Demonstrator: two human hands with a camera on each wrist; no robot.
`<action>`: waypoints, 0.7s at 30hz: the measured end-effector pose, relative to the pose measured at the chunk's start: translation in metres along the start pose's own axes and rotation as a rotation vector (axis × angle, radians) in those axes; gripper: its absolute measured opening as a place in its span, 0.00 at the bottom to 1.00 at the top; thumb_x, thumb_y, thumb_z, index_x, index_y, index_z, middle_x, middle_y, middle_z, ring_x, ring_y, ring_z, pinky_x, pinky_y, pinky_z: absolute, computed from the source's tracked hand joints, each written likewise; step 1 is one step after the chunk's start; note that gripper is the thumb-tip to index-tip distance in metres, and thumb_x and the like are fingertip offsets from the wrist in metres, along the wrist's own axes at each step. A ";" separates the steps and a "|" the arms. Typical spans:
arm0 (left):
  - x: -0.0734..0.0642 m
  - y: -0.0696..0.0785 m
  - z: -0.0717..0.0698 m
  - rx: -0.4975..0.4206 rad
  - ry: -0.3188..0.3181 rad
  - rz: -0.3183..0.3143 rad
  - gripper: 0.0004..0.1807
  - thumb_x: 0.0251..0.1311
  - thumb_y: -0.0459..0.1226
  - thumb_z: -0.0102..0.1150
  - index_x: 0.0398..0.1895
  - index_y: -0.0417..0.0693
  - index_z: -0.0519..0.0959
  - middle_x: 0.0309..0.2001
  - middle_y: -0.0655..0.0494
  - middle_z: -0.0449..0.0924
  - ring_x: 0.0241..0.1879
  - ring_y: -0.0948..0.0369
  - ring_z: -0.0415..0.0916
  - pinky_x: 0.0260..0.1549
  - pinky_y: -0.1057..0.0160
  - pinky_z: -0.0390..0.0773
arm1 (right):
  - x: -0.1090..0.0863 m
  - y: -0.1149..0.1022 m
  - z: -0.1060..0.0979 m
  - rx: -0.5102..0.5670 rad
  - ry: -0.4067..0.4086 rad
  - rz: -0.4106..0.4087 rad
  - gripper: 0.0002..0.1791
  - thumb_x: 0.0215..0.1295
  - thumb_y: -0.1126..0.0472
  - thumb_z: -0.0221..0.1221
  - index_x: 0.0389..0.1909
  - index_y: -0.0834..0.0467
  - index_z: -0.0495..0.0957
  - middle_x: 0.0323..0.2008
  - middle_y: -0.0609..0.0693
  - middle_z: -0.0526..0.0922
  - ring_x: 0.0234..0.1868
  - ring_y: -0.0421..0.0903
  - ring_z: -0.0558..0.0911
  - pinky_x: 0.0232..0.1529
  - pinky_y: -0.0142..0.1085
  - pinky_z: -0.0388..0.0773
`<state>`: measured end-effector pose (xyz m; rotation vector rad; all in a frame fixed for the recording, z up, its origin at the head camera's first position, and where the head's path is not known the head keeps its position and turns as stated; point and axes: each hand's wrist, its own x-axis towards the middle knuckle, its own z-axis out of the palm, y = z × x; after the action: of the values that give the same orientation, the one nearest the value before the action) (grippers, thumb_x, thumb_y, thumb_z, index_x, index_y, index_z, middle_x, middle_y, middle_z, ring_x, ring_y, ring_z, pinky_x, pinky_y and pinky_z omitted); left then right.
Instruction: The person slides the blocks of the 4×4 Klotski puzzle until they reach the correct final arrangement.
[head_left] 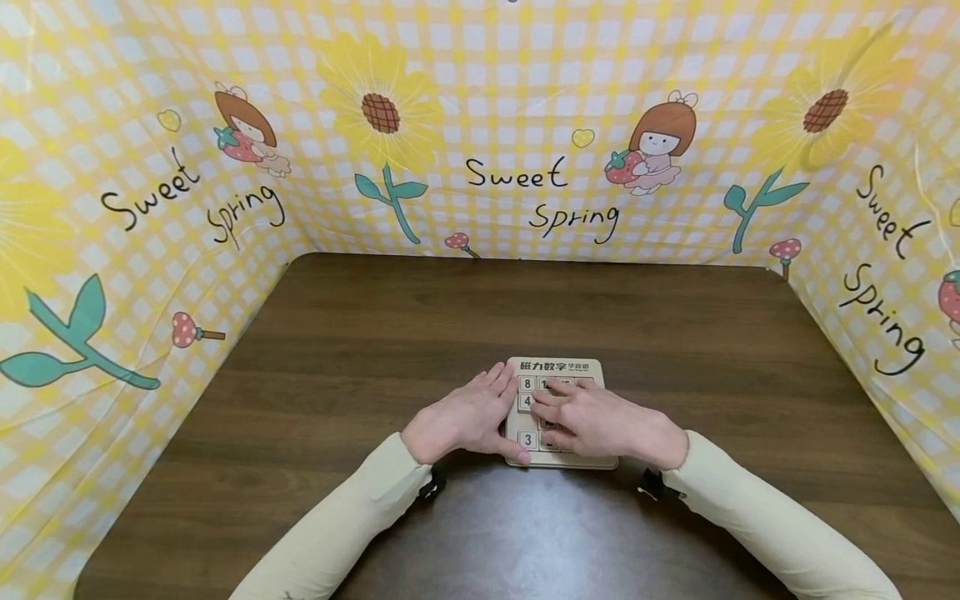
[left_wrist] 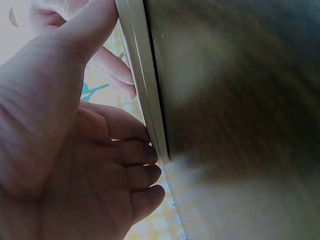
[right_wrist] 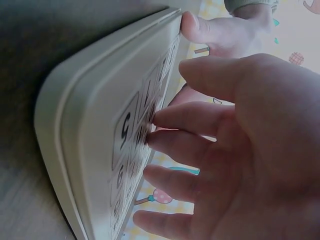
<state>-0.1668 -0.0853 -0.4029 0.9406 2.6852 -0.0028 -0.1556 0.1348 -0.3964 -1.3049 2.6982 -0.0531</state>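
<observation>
A cream number slide puzzle [head_left: 555,367] lies flat on the table, with Chinese lettering along its far edge. Along its left side rests my left hand [head_left: 480,412], fingers stretched to the far left and the thumb at the near left corner. Over the numbered tiles is my right hand [head_left: 596,417], its fingers spread and reaching down to them. The 8 tile [head_left: 527,383], 4 tile [head_left: 527,402] and 3 tile [head_left: 528,440] show in the left column, with a gap between 4 and 3. In the right wrist view, a 5 tile [right_wrist: 125,131] sits near a corner. My right hand hides several other tiles.
The dark wood table [head_left: 390,325] stretches around the puzzle on every side. Yellow checked cloth [head_left: 510,100] printed with flowers and "Sweet Spring" hangs at the back and both sides. Light sleeves [head_left: 360,500] cover both forearms, and dark straps sit at the wrists.
</observation>
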 end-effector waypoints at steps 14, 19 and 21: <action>-0.001 0.000 0.001 -0.014 0.001 -0.003 0.65 0.49 0.73 0.57 0.76 0.35 0.49 0.79 0.39 0.40 0.79 0.48 0.39 0.77 0.52 0.50 | -0.021 -0.020 -0.001 -0.078 0.043 -0.060 0.30 0.71 0.45 0.55 0.68 0.56 0.71 0.68 0.54 0.72 0.71 0.57 0.67 0.63 0.61 0.70; 0.000 0.000 0.001 -0.006 0.008 -0.001 0.65 0.48 0.73 0.56 0.76 0.35 0.50 0.79 0.39 0.40 0.79 0.48 0.40 0.77 0.52 0.51 | -0.026 -0.027 -0.001 -0.108 0.049 -0.089 0.29 0.70 0.45 0.54 0.67 0.55 0.71 0.67 0.51 0.74 0.71 0.54 0.68 0.62 0.59 0.71; 0.000 0.000 0.002 -0.001 0.011 0.000 0.65 0.48 0.73 0.56 0.76 0.35 0.50 0.79 0.39 0.41 0.79 0.48 0.40 0.76 0.52 0.51 | -0.027 -0.030 -0.001 -0.098 0.030 -0.088 0.30 0.70 0.44 0.54 0.67 0.55 0.71 0.67 0.51 0.74 0.71 0.55 0.67 0.63 0.60 0.70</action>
<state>-0.1662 -0.0858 -0.4043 0.9436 2.6946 0.0033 -0.1158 0.1370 -0.3891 -1.4613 2.6980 0.0511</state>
